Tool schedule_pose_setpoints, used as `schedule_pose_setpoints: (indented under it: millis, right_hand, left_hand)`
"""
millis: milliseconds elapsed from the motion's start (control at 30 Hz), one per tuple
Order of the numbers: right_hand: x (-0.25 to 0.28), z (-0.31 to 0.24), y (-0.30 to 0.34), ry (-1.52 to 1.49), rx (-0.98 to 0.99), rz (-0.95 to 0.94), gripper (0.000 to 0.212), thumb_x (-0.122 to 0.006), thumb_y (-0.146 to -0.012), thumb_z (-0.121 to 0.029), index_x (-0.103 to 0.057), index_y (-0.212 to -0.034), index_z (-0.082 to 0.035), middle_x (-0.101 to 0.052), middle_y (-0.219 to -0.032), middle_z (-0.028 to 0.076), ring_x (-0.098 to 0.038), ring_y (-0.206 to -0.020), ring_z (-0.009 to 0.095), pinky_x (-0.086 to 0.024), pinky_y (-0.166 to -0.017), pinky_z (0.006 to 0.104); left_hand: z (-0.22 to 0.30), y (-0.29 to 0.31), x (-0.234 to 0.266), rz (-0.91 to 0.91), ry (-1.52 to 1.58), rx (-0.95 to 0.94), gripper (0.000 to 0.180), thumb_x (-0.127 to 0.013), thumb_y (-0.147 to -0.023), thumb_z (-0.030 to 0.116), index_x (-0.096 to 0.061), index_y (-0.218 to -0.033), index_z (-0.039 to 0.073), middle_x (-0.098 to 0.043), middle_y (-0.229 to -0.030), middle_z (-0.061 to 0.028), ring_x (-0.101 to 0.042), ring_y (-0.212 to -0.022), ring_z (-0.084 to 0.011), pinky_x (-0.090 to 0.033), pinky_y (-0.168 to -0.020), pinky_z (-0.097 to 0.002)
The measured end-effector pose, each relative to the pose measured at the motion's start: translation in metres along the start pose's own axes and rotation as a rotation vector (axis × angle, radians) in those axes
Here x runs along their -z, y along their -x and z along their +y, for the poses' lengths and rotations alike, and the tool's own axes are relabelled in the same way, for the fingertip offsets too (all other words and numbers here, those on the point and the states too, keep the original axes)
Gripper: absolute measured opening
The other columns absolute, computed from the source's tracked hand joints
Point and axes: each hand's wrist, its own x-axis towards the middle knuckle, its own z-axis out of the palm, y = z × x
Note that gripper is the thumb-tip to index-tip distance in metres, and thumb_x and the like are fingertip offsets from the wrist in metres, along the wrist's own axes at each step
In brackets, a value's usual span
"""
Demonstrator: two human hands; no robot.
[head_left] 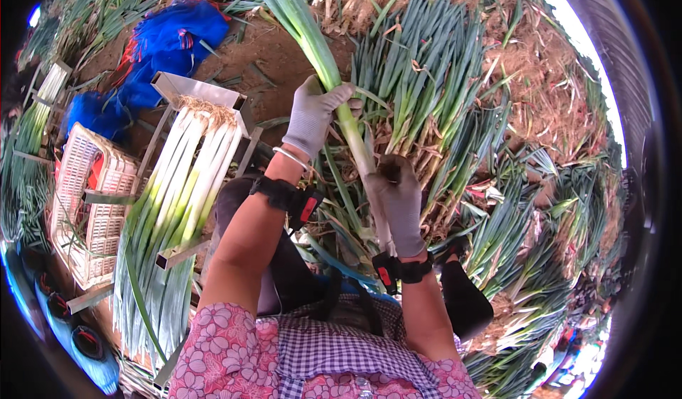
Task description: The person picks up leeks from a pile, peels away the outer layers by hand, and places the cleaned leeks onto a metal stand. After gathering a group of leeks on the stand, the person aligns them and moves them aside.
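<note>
Both hands wear grey work gloves and hold one long green onion point(304, 26) that runs from the top of the view down toward my lap. My left hand point(312, 113) grips it at the pale green part of the stalk. My right hand point(398, 200) is closed lower down on the white shank. Black bands with red tabs sit on both wrists. A bundle of cleaned green onions point(186, 186), white ends up, lies in a metal frame rack point(202, 92) to my left.
A big heap of uncleaned green onions point(426, 79) with dry husks lies ahead and to the right on brown soil. A blue net bag point(167, 44) lies at the upper left. A white plastic crate point(89, 207) stands left of the rack.
</note>
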Motion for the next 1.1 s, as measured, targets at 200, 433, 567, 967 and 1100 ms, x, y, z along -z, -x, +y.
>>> schedule_pose_setpoints:
  millis: [200, 433, 567, 967, 1100]
  right_hand:
    - [-0.005, 0.011, -0.005, -0.11, -0.074, -0.11, 0.013, -0.065, -0.079, -0.006, -0.061, -0.089, 0.0, -0.062, -0.077, 0.007, -0.056, -0.065, 0.014, -0.046, -0.06, 0.027]
    - [0.03, 0.048, 0.023, -0.298, -0.389, -0.344, 0.019, -0.062, -0.085, -0.019, -0.059, -0.09, -0.001, -0.056, -0.071, 0.002, -0.05, -0.061, 0.009, -0.04, -0.057, 0.0237]
    - [0.029, 0.046, 0.025, -0.532, -0.481, -0.299, 0.027, -0.065, -0.085, -0.025, -0.058, -0.095, -0.001, -0.053, -0.07, 0.0, -0.048, -0.059, 0.009, -0.039, -0.056, 0.0233]
    - [0.019, 0.019, 0.05, 0.108, -0.013, -0.424, 0.012, -0.064, -0.081, -0.014, -0.062, -0.086, -0.003, -0.061, -0.069, 0.009, -0.06, -0.062, 0.014, -0.047, -0.058, 0.0301]
    - [0.037, 0.058, 0.102, 0.208, -0.085, -0.679, 0.017, -0.067, -0.079, -0.019, -0.065, -0.088, -0.005, -0.067, -0.077, 0.012, -0.065, -0.067, 0.018, -0.051, -0.063, 0.0311]
  left_hand:
    - [0.001, 0.0, 0.003, -0.007, -0.045, -0.009, 0.042, -0.067, -0.084, 0.006, -0.042, -0.115, -0.006, -0.059, -0.093, -0.0133, -0.066, -0.076, -0.0279, -0.059, -0.068, -0.0407]
    - [-0.024, 0.013, 0.002, -0.152, -0.332, -0.021, 0.044, -0.071, -0.081, 0.009, -0.044, -0.112, -0.005, -0.06, -0.091, -0.0113, -0.066, -0.074, -0.0229, -0.059, -0.067, -0.0354]
    - [-0.006, 0.011, -0.01, -0.046, -0.102, 0.072, 0.028, -0.069, -0.082, 0.005, -0.05, -0.101, -0.004, -0.061, -0.086, -0.0101, -0.062, -0.066, -0.0171, -0.056, -0.058, -0.0301]
    - [-0.021, 0.019, -0.011, -0.001, -0.112, 0.058, 0.029, -0.065, -0.086, 0.011, -0.051, -0.107, -0.003, -0.059, -0.078, -0.0066, -0.06, -0.062, -0.0154, -0.053, -0.055, -0.0281]
    - [0.006, -0.002, 0.004, 0.073, -0.057, -0.021, 0.018, -0.064, -0.087, 0.012, -0.054, -0.097, 0.0, -0.057, -0.076, -0.0035, -0.056, -0.06, -0.013, -0.049, -0.053, -0.0261]
